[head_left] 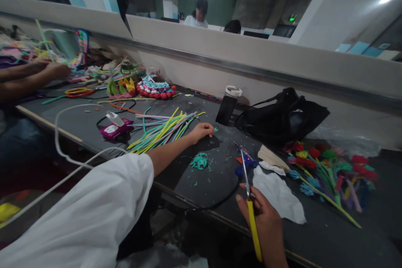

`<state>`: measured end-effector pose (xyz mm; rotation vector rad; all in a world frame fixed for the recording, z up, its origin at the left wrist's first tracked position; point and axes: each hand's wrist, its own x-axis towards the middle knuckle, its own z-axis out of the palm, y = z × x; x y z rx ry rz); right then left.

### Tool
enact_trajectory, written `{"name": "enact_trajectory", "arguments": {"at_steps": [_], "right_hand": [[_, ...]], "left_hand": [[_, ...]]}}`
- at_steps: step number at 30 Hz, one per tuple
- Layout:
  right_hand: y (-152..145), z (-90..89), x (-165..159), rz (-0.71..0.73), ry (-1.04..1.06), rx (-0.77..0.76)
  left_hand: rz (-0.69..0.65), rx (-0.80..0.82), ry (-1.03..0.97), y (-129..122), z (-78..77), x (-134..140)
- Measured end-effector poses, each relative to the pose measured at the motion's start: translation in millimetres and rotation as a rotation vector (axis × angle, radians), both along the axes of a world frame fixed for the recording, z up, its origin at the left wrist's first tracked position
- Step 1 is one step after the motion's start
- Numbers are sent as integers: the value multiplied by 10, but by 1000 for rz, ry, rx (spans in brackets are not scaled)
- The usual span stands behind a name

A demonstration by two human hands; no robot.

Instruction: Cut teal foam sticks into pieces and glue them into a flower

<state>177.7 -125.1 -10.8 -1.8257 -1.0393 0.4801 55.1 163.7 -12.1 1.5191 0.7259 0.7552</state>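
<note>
My left hand [202, 132] reaches over the dark table with its fingers pinched. At its fingertips is a small green piece [215, 130]. Just to the left lies a bundle of yellow, green and pink pipe cleaners [166, 132]. My right hand [265, 222] grips yellow-handled scissors [250, 201] near the table's front edge, blades pointing away from me. Past the blades is a blue glue gun [248, 161] with a small red light. Between my hands sits a small heap of green cut pieces [199, 161], with scraps scattered around it.
Colourful handmade flowers [333, 167] and a crumpled white cloth [278, 194] lie at right. A black bag [282, 115] and a phone [226, 109] stand against the partition. A purple power strip [116, 129] with a white cable is at left. Another person's hands [52, 69] work at far left.
</note>
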Motion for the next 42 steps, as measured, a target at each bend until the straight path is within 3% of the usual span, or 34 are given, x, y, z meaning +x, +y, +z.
{"name": "enact_trajectory", "arguments": {"at_steps": [4, 8, 11, 15, 17, 20, 24, 29, 33, 35, 38, 42], "right_hand": [[-3, -16, 9, 21, 9, -14], [-18, -54, 28, 26, 6, 6], [-18, -69, 33, 13, -13, 16], [-8, -48, 22, 32, -10, 1], [-1, -20, 14, 46, -1, -4], [3, 16, 10, 50, -2, -5], [-11, -1, 29, 61, -34, -29], [-12, -61, 62, 56, -128, -62], [17, -59, 56, -1, -241, -80], [34, -50, 39, -9, -275, -77], [68, -37, -4, -23, -280, -60], [114, -29, -69, -23, -252, -80]], "left_hand": [[-179, 14, 64, -442, -99, 114], [-280, 75, 119, -750, -100, -57], [-229, 181, 193, -575, -36, -206], [-6, 387, 337, -43, 42, -284], [67, 494, 435, 144, 30, -308], [80, 632, 560, 202, -49, -370], [42, 773, 672, 30, -118, -513], [4, 869, 724, -316, -13, -742], [-82, 880, 650, -652, 90, -859], [-107, 833, 513, -783, 115, -884], [-214, 887, 464, -895, 113, -893], [-309, 995, 602, -943, 61, -872]]}}
